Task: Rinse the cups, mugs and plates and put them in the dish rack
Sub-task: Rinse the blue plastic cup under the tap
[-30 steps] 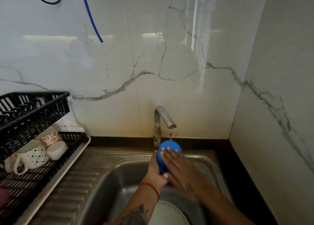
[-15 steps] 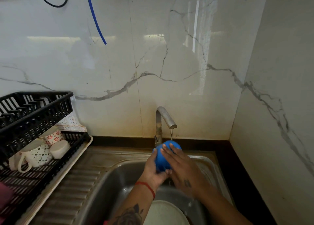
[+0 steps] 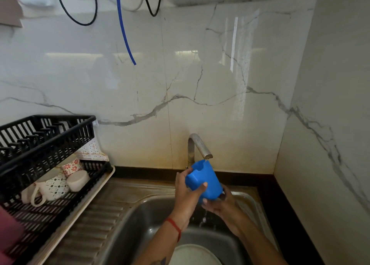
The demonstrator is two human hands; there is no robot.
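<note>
step: rinsing blue cup (image 3: 206,181) under tap (image 3: 200,146) | left hand (image 3: 187,194) fingers grasping cup side; right hand (image 3: 220,203) fingers curled under base | next, likely: drain, carry to dish rack (image 3: 50,164) well left of fingers | plate (image 3: 192,254) waits below in sink (image 3: 124,224)

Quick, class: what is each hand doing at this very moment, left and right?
Left hand: grips the blue cup from the side, under the tap.
Right hand: holds the same cup from below.
</note>
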